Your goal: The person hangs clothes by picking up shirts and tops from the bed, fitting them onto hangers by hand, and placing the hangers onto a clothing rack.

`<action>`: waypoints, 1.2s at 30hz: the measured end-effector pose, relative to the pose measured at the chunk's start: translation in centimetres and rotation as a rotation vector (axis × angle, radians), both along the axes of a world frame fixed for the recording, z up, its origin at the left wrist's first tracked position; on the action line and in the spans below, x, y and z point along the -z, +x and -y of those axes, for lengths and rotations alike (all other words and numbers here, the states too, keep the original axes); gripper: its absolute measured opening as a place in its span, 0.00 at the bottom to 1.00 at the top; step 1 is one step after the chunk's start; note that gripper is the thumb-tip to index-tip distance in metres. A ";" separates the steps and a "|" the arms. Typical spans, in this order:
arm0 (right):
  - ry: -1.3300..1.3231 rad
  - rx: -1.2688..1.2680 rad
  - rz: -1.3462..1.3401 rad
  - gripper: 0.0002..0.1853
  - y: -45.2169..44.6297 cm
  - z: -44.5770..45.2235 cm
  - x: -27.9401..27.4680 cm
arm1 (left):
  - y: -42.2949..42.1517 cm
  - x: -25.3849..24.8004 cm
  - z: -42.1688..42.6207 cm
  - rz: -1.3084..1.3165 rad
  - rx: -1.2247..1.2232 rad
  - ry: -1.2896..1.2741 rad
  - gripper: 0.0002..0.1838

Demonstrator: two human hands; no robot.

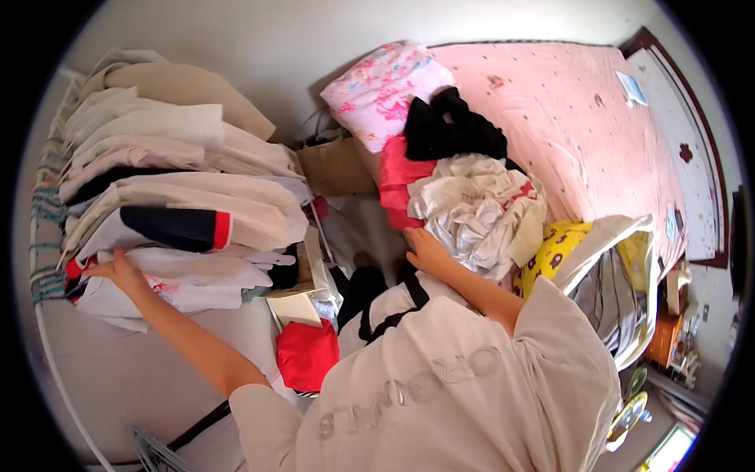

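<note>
My left hand is at the clothes rack, its thumb and fingers closed on the shoulder of a white shirt with a pink print. That shirt hangs at the near end of the row, beside a red collar. A grey top with a navy and red sleeve hangs just behind it. My right hand rests at the edge of the bed, fingers stretched out and apparently holding nothing. It touches the near side of a crumpled white garment, close to a coral-pink cloth.
Light garments fill the rack on the left. The bed holds a floral pillow, black clothing and a yellow printed cloth. A white-rimmed laundry basket stands right. Below me are a red cloth and a box.
</note>
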State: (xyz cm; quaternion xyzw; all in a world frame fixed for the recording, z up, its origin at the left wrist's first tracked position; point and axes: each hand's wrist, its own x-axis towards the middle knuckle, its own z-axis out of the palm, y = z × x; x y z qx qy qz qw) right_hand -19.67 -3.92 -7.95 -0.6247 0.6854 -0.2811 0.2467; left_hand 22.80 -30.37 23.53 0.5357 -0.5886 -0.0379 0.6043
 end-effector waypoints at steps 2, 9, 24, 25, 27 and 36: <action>0.048 0.133 -0.064 0.33 -0.5 -1.0 3.0 | -1.0 0.1 0.0 -0.014 -0.025 -0.001 0.49; 0.112 0.559 -0.296 0.39 -4.7 -0.6 3.1 | -4.8 6.8 -5.1 0.308 -0.589 -0.198 0.48; -0.003 0.835 -0.607 0.25 -13.1 -3.8 5.6 | -28.3 20.7 -19.6 0.270 0.983 0.469 0.36; 0.105 0.803 -0.549 0.23 -13.1 -4.0 5.0 | -28.0 20.7 -19.8 0.331 0.992 0.492 0.35; 0.304 0.730 -0.449 0.19 -13.6 -3.7 3.2 | -27.3 21.1 -19.6 0.437 1.001 0.524 0.33; 0.446 0.474 -0.233 0.12 -8.9 -5.1 0.6 | -25.6 22.7 -19.3 0.476 1.009 0.577 0.19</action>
